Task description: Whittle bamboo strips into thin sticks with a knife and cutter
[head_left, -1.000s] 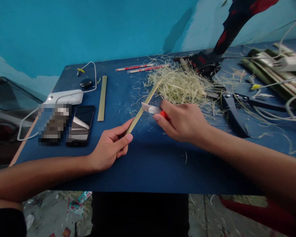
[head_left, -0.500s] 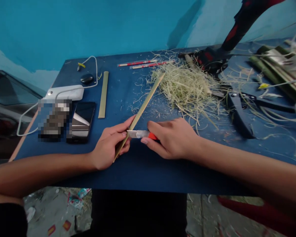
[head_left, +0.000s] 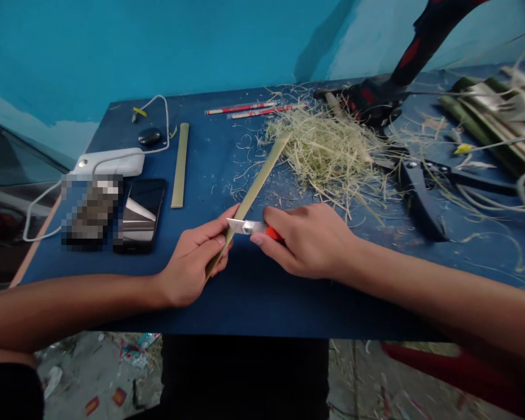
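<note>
Left hand [head_left: 192, 262] curled, right hand [head_left: 310, 240] clenched — forearms [head_left: 398, 271] bare

Head-worn view, forward and down

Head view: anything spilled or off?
Yes: wrappers litter the floor, looking like dropped trash, and shavings straggle loosely over the table around the shears. The strip in the left hand shows no obvious damage.
</note>
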A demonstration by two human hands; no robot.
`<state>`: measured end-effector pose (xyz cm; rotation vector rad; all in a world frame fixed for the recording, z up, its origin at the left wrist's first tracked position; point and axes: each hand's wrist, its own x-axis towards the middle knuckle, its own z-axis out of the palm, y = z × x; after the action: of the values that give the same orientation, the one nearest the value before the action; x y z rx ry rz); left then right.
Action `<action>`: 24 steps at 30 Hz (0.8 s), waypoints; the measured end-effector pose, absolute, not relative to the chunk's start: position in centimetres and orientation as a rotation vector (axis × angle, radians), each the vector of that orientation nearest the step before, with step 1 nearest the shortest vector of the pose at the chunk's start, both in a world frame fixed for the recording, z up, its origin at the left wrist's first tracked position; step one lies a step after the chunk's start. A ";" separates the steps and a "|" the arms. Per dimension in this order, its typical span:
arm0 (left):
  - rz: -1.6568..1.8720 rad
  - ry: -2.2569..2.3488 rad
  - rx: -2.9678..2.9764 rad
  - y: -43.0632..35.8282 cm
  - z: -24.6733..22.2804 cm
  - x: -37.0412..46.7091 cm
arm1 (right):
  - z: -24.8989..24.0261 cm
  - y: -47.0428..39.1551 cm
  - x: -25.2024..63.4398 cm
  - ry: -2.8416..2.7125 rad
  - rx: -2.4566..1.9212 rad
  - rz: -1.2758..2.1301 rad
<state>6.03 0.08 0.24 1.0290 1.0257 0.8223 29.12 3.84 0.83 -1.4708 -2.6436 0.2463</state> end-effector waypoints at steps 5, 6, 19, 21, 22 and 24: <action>0.850 1.036 1.047 0.1 -0.1 6.0 | 1.5 5.2 30.1 -2.555 -1.640 0.200; 0.843 1.045 1.052 0.1 -0.1 6.0 | 1.7 5.5 30.3 -2.534 -1.677 0.188; 0.820 1.123 1.066 -0.1 0.4 6.8 | 2.2 5.8 30.6 -2.582 -1.677 0.229; 0.819 1.116 1.055 -0.3 0.4 6.9 | 2.3 5.8 30.7 -2.564 -1.682 0.203; 0.826 1.114 1.046 -0.3 0.3 6.9 | 2.4 5.5 30.5 -2.578 -1.663 0.209; 0.844 1.117 1.033 -0.5 0.0 6.8 | 2.4 5.0 30.1 -2.634 -1.600 0.257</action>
<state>6.85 -0.48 0.05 1.0335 1.1167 0.8443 30.14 5.00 2.40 -1.6005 -2.6342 0.2570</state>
